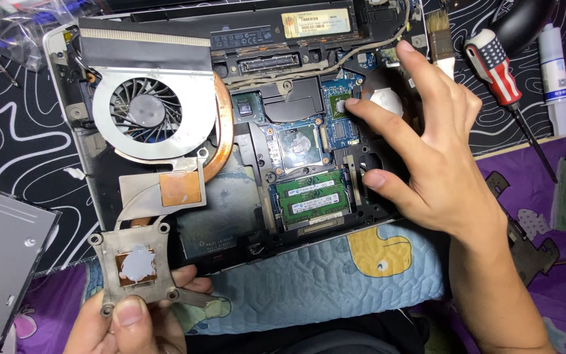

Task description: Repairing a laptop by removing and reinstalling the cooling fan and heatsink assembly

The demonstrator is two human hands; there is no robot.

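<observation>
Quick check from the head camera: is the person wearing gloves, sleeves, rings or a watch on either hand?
No. The left hand and right hand are both bare: no gloves, rings, watch or wrist strap. The right forearm is uncovered to the frame edge, with no sleeve in view. Fingernails look short and unpainted.

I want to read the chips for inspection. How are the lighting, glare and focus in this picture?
Head view: even overhead light, soft shadow under the right hand; mild glare on the silver round cooling fan; the green memory modules look sharp; the left hand at the bottom edge looks slightly soft.
</observation>
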